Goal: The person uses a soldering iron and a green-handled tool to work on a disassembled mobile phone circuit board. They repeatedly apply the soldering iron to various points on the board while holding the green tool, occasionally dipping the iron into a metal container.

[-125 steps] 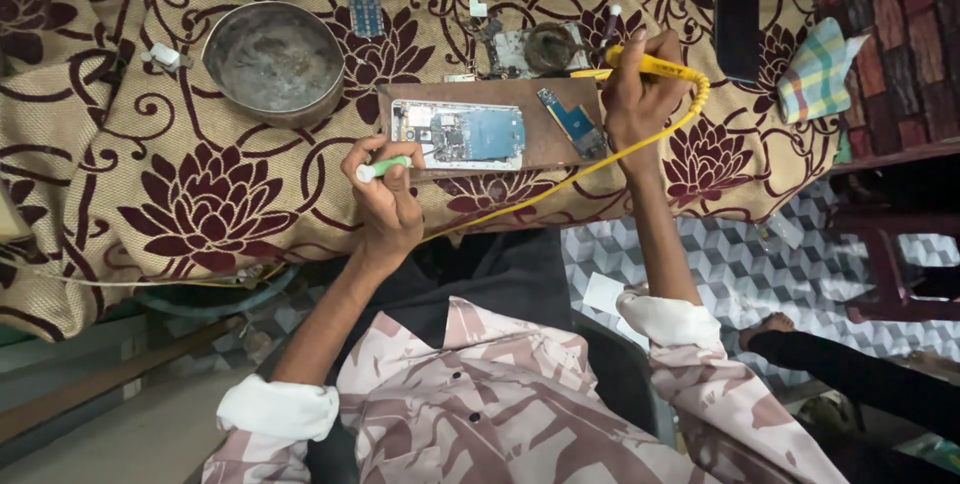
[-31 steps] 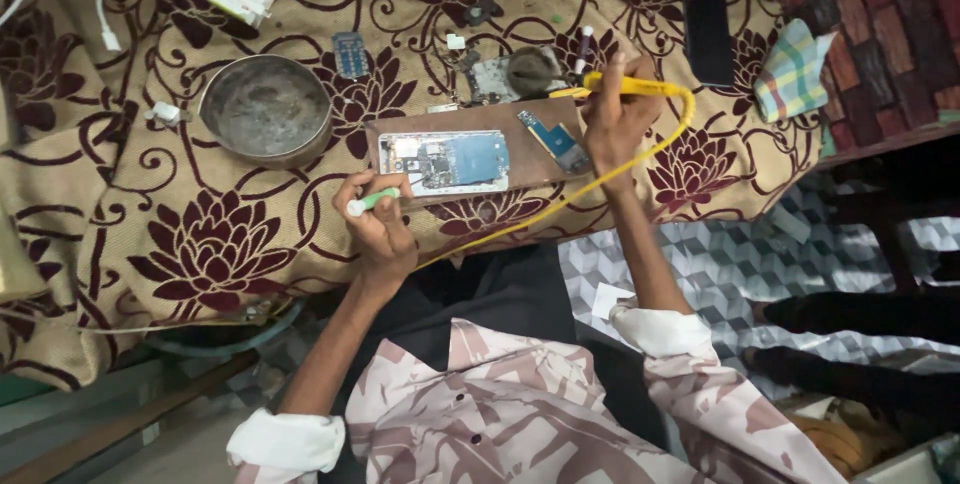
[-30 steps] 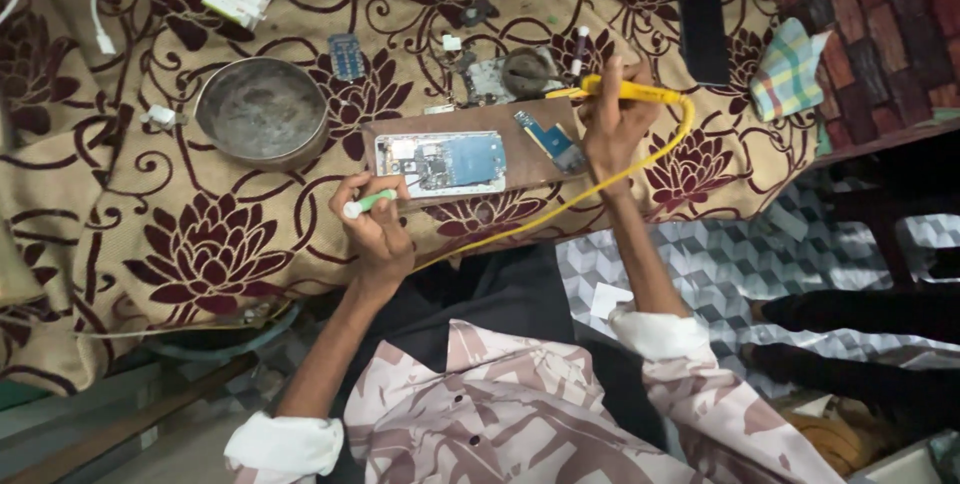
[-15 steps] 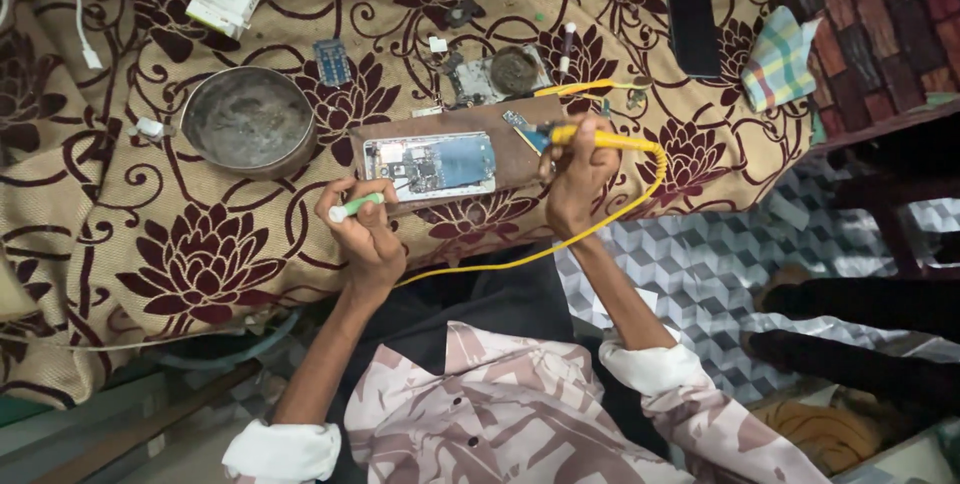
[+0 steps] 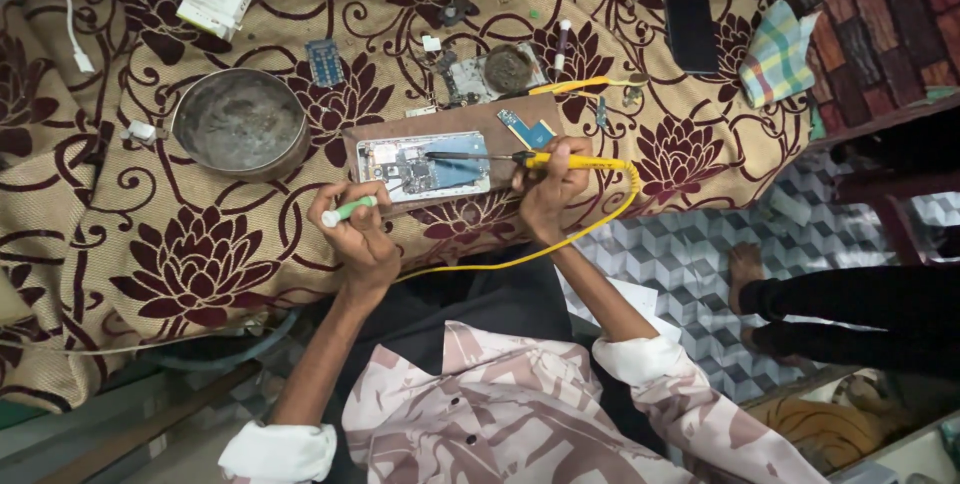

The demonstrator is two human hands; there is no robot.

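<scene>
A table draped in a tan cloth with dark maroon flowers fills the far part of the scene. On it, left of centre, stands a round metal bowl. Just right of the bowl a brown board carries an opened phone, lying flat with its circuit parts exposed. A black phone lies far right, with a checked cloth beside it. The right hand has its grip closed around a yellow soldering iron, whose thin tip reaches left onto the opened phone; its yellow cord loops off the near edge. The left hand, resting at the table's near edge just below the phone, has its grip closed on a small green-handled tool.
</scene>
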